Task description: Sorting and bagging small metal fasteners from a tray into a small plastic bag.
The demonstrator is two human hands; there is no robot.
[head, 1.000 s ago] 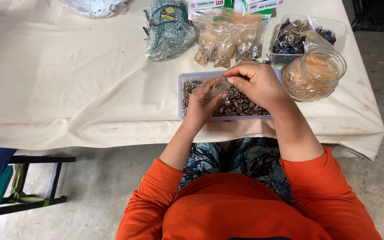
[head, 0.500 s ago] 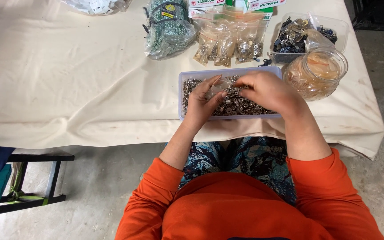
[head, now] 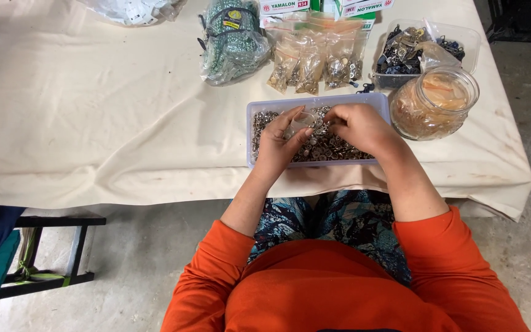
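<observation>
A shallow lilac plastic tray (head: pixel 256 106) full of small metal rings and snaps sits on the cream-covered table in front of me. My left hand (head: pixel 279 146) rests over the tray's left part and pinches a small clear plastic bag (head: pixel 300 121) between thumb and fingers. My right hand (head: pixel 356 128) lies over the tray's middle, its fingertips closed at the bag's mouth, seemingly on small metal pieces I cannot make out. Both orange sleeves reach up from the bottom of the view.
A glass jar (head: pixel 435 103) of tan bands stands right of the tray. Behind it sit a clear tub (head: pixel 466 38) of dark metal parts, several small filled bags (head: pixel 314 61) and a bag of green items (head: pixel 232 40). A black bench (head: pixel 50 246) stands lower left.
Both hands have dropped from just above the tray down into it, and the right hand has moved left to meet the bag held in the left hand.
</observation>
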